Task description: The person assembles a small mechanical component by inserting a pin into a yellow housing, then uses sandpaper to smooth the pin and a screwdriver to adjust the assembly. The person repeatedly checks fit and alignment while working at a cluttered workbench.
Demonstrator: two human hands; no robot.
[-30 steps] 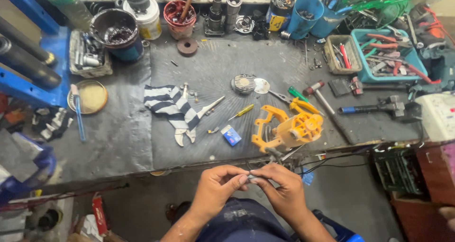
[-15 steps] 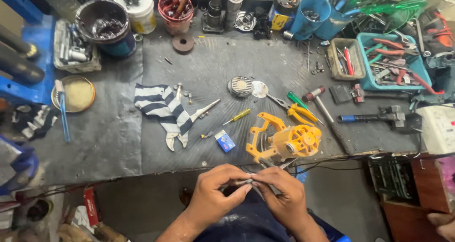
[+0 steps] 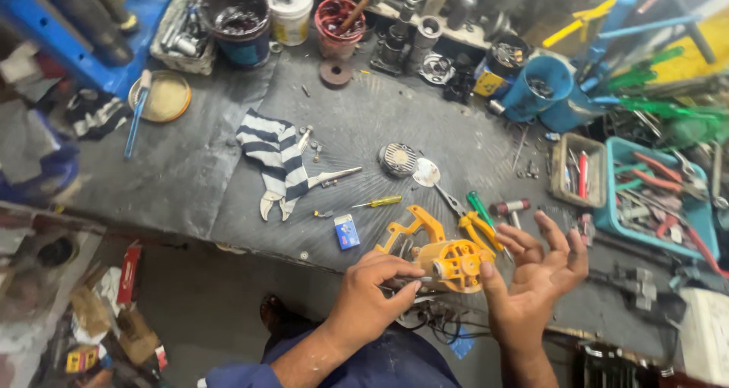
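Observation:
A yellow power-tool body [image 3: 444,257] with an open handle lies at the near edge of the dark workbench [image 3: 190,160]. My left hand [image 3: 370,298] pinches a thin metal piece with dark wires right beside the tool's motor end. To the right of the tool, my right hand [image 3: 535,278] is raised, palm up, fingers spread, holding nothing. Black cables hang below the tool between my hands.
A striped cloth [image 3: 272,152], pliers, a yellow screwdriver [image 3: 377,202], a small blue box [image 3: 347,231] and a round metal cap [image 3: 399,159] lie on the bench. Tubs and cans line the back; a blue tray [image 3: 653,198] of tools sits right.
Both hands were together over my lap working a small part. Now they have risen to the tool at the bench edge, and my right hand has let go and opened.

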